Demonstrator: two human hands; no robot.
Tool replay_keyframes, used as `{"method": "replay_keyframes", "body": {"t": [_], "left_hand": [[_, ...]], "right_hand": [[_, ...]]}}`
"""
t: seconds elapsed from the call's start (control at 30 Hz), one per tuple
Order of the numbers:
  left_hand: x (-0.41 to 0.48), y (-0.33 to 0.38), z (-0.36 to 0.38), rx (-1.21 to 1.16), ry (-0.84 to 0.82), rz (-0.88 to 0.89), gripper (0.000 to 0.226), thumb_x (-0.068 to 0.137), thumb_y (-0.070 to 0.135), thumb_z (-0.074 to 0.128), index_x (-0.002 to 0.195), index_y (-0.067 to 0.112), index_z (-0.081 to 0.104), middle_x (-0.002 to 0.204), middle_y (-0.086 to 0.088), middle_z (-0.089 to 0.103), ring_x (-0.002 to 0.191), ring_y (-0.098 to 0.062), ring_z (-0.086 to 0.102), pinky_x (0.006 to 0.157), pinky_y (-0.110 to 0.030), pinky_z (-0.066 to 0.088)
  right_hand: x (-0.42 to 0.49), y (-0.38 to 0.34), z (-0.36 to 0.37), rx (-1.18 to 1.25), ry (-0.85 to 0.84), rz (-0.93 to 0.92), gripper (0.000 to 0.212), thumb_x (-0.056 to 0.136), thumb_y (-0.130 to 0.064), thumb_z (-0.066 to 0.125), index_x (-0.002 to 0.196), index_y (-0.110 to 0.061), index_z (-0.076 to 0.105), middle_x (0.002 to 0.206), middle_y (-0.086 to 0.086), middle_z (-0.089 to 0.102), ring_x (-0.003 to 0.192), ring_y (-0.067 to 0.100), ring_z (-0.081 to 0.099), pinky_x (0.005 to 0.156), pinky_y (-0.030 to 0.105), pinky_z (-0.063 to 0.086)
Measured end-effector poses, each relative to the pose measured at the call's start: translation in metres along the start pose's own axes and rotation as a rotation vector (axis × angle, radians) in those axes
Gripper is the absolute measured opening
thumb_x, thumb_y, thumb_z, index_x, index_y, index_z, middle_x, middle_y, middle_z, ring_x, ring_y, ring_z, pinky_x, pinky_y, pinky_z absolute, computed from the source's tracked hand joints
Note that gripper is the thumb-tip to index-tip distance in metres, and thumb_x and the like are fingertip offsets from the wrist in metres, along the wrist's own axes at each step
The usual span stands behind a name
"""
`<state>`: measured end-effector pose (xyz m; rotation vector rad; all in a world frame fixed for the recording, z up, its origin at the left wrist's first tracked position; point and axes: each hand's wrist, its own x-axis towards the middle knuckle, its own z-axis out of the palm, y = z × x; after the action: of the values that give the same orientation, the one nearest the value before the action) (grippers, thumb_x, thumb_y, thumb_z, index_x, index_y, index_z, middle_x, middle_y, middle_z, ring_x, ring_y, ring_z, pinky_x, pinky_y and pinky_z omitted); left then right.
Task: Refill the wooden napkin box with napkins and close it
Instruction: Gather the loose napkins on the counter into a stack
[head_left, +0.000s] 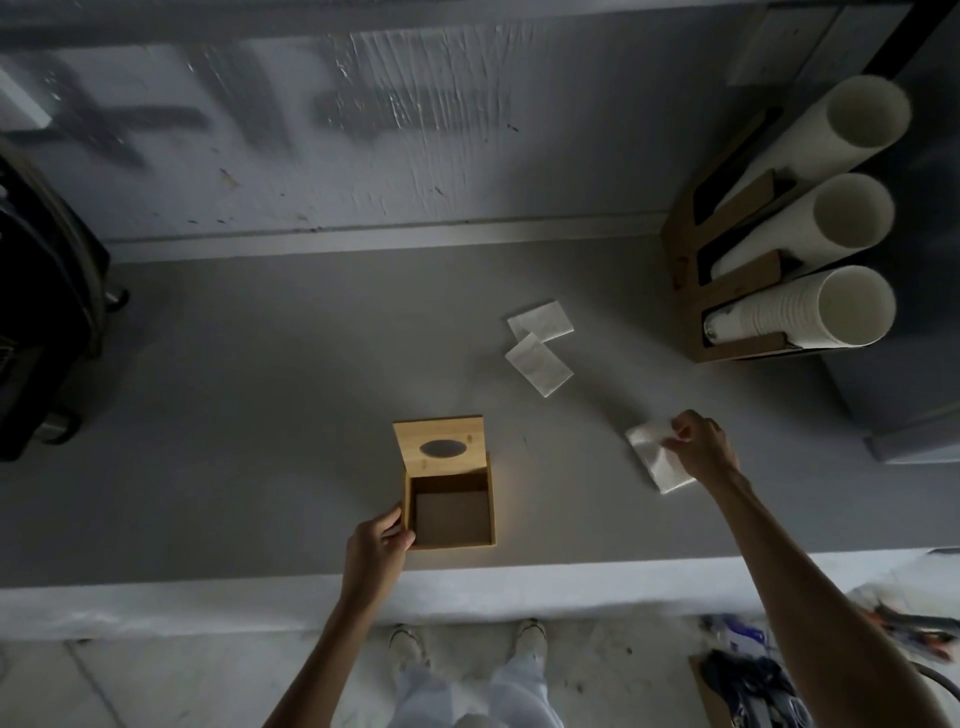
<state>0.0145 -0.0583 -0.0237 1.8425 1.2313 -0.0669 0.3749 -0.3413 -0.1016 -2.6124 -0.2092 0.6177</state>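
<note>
The wooden napkin box (451, 540) stands near the front edge of the grey counter (260, 389), empty inside. Its hinged lid (440, 444), with an oval slot, stands open at the back. My left hand (376, 545) holds the box's left wall. To the right, my right hand (698, 447) pinches a stack of white napkins (657, 462) that rests on the counter. Two more white napkins lie further back: one (541, 319) behind the other (539, 364), overlapping at a corner.
A wooden cup dispenser (727, 343) with three stacks of white paper cups (810, 306) stands at the right back. A dark appliance (41, 312) sits at the left edge. A wall runs behind the counter. Clutter lies on the floor at the lower right.
</note>
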Motion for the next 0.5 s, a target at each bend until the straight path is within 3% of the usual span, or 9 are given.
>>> {"method": "replay_keyframes", "body": {"t": [0.13, 0.3, 0.37, 0.5], "left_hand": [[0.000, -0.002, -0.002, -0.027, -0.017, -0.002, 0.046, 0.084, 0.008, 0.065, 0.129, 0.003, 0.055, 0.119, -0.015, 0.068, 0.100, -0.023, 0.069, 0.090, -0.039, 0.056], [0.003, -0.003, -0.003, -0.039, -0.025, -0.001, 0.045, 0.083, 0.006, 0.066, 0.127, 0.005, 0.058, 0.115, -0.013, 0.070, 0.095, -0.018, 0.070, 0.086, -0.035, 0.057], [0.004, -0.004, -0.002, -0.039, -0.032, -0.003, 0.046, 0.083, 0.006, 0.066, 0.128, 0.005, 0.056, 0.117, -0.012, 0.069, 0.096, -0.018, 0.069, 0.084, -0.030, 0.056], [0.007, -0.006, -0.001, -0.064, -0.050, -0.034, 0.048, 0.083, 0.009, 0.065, 0.129, 0.008, 0.055, 0.116, -0.010, 0.070, 0.095, -0.014, 0.069, 0.086, -0.029, 0.056]], "right_hand": [[-0.002, -0.021, -0.008, 0.228, -0.038, -0.019, 0.021, 0.076, -0.006, 0.075, 0.090, -0.013, 0.060, 0.096, 0.015, 0.068, 0.087, 0.028, 0.062, 0.074, 0.031, 0.043], [0.026, -0.103, -0.014, 0.375, -0.081, -0.178, 0.035, 0.075, 0.002, 0.072, 0.079, -0.027, 0.053, 0.084, 0.008, 0.064, 0.080, 0.030, 0.063, 0.074, 0.047, 0.050], [0.041, -0.141, -0.003, 0.410, -0.100, -0.216, 0.040, 0.073, 0.008, 0.071, 0.082, -0.026, 0.052, 0.085, 0.009, 0.063, 0.077, 0.029, 0.061, 0.074, 0.045, 0.049], [0.078, -0.190, 0.046, 0.325, -0.154, -0.203, 0.035, 0.073, 0.006, 0.072, 0.101, -0.010, 0.058, 0.103, 0.028, 0.067, 0.088, 0.033, 0.064, 0.077, 0.044, 0.050]]}}
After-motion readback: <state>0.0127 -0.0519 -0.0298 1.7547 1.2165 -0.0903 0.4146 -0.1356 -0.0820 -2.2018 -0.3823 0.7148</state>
